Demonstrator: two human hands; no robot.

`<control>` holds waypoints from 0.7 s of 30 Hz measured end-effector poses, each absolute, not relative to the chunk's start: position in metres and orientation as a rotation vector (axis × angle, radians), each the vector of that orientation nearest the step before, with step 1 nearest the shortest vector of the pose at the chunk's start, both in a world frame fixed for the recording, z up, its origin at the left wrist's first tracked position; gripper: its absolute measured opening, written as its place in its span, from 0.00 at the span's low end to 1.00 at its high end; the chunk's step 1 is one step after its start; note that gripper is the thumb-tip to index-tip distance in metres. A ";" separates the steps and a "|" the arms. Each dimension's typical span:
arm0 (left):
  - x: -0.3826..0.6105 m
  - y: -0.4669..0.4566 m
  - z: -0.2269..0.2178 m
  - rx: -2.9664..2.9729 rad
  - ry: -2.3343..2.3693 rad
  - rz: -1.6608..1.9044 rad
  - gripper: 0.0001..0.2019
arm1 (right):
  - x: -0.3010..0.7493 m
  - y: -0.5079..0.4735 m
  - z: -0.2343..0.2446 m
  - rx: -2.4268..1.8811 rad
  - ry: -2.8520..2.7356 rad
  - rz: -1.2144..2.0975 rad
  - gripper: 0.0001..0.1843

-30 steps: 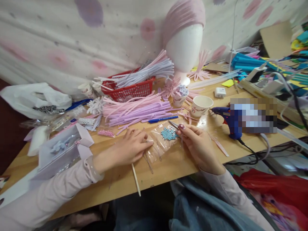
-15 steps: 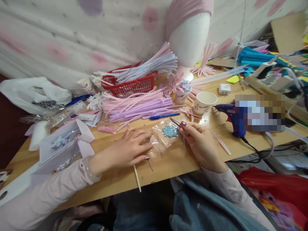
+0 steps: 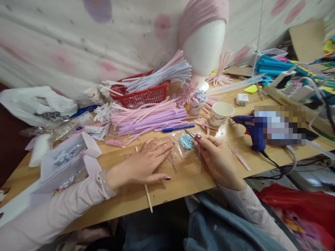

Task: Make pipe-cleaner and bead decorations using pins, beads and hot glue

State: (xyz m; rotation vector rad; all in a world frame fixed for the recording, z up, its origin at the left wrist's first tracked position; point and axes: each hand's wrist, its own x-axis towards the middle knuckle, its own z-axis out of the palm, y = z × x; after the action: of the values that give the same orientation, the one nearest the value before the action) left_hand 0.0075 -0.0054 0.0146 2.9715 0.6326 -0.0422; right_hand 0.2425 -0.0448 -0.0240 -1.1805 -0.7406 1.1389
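My left hand (image 3: 146, 164) lies flat on the wooden table (image 3: 183, 181), fingers stretched out over a clear plastic bag (image 3: 176, 150) and a thin wooden stick (image 3: 148, 197). Inside the bag sits a cluster of pale blue beads (image 3: 186, 141). My right hand (image 3: 217, 157) is closed in a pinch at the bag's right edge beside the beads, holding a thin metal tool, perhaps tweezers (image 3: 190, 133), whose tips point up and left.
Behind the hands lie a heap of pink and lilac pipe cleaners (image 3: 149, 116), a blue pen (image 3: 178, 128), a red basket (image 3: 141, 96), two paper cups (image 3: 221, 114), a foam head (image 3: 204, 45) and a blue glue gun (image 3: 248, 127). An open white box (image 3: 68, 160) sits left.
My left hand went from curled on the bag to flat with fingers stretched, sliding slightly right. The blue beads now lie bunched closer to my right hand, which has barely moved.
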 end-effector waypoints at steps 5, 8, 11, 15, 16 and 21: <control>-0.001 -0.006 0.015 3.085 0.642 0.129 0.30 | 0.243 -0.044 -0.025 -1.182 -0.752 1.135 0.12; 0.000 -0.008 0.010 3.090 0.700 0.144 0.31 | 0.243 -0.044 -0.024 -1.189 -0.757 1.128 0.12; 0.009 -0.008 0.002 3.085 0.747 0.222 0.28 | 0.240 -0.045 -0.021 -1.180 -0.745 1.141 0.13; 0.029 -0.005 -0.001 3.103 0.740 0.397 0.30 | 0.238 -0.046 -0.020 -1.147 -0.735 1.176 0.13; 0.033 -0.004 -0.001 3.102 0.732 0.407 0.31 | 0.238 -0.046 -0.020 -1.140 -0.734 1.181 0.12; 0.043 0.002 -0.002 3.082 0.692 0.400 0.19 | 0.240 -0.045 -0.023 -1.121 -0.721 1.193 0.12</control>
State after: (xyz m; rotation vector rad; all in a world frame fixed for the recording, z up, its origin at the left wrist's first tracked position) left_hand 0.0426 0.0022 -0.0023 3.0819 0.6920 0.3995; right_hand 0.2399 -0.0447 -0.0226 -1.1214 -0.7210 1.1931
